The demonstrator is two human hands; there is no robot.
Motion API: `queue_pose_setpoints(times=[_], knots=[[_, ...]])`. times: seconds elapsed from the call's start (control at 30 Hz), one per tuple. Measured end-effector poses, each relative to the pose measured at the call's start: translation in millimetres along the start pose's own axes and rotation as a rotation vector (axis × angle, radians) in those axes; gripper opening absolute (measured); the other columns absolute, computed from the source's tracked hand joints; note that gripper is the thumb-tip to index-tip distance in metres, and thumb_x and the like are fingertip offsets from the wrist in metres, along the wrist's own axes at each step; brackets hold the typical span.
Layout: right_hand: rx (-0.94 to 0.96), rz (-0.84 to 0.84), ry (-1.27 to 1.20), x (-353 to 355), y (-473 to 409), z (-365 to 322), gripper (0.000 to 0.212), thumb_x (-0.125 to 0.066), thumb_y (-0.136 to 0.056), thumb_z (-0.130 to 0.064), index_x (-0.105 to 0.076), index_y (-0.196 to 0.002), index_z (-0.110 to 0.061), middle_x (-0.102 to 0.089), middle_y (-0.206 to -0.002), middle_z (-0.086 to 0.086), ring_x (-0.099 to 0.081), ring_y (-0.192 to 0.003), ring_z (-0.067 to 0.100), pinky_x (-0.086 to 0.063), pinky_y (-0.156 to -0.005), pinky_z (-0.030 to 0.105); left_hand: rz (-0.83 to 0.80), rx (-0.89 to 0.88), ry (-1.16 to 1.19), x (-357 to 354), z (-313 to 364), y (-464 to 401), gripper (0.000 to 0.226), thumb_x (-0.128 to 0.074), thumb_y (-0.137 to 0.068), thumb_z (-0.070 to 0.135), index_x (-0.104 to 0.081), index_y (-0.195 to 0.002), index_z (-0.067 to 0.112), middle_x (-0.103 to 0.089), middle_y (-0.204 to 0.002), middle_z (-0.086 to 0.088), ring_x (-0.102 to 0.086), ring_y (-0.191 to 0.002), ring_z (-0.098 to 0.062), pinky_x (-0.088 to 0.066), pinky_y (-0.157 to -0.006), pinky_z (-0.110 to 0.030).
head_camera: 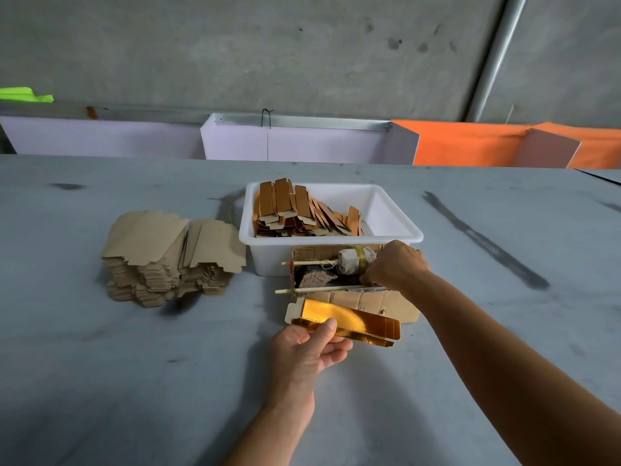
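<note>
We log: left hand [311, 348] fingers pinch the gold carton blank [351, 321] before the white tub [386, 210]; right hand [398, 264] fingers, cannot tell. Risk: one-edge pinch twists blank, creasing foil.

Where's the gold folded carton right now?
Head view, lower centre: the gold carton is pinched in the left hand, just in front of the brown cardboard box by the white tub.

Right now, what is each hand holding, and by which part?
The left hand pinches the gold carton blank by its near edge, toward the left end. The right hand reaches into the cardboard box; whether it holds anything cannot be told.
</note>
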State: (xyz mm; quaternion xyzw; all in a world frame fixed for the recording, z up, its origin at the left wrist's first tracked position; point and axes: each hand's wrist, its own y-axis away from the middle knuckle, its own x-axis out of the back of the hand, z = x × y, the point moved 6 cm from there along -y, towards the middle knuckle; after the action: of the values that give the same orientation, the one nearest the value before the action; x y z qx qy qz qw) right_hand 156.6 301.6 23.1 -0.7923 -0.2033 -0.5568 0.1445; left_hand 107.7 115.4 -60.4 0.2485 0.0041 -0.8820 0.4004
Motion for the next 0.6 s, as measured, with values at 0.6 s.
queue_pose_setpoints(times=[0.6], knots=[[-0.106, 0.004, -0.103, -2.4, 1.4, 1.3, 0.037, -0.07, -0.079, -0.037, -0.049, -0.098, -0.013, -0.057, -0.095, 0.004, -0.056, -0.098, 0.022, -0.047, -0.092, 0.036, 0.011, -0.005, -0.046, -2.2, 2.8, 3.1, 0.011, -0.067, -0.082, 0.011, -0.064, -0.078, 0.001, -0.071, -0.067, -0.016, -0.071, -0.063, -0.028, -0.055, -0.052, -0.026]])
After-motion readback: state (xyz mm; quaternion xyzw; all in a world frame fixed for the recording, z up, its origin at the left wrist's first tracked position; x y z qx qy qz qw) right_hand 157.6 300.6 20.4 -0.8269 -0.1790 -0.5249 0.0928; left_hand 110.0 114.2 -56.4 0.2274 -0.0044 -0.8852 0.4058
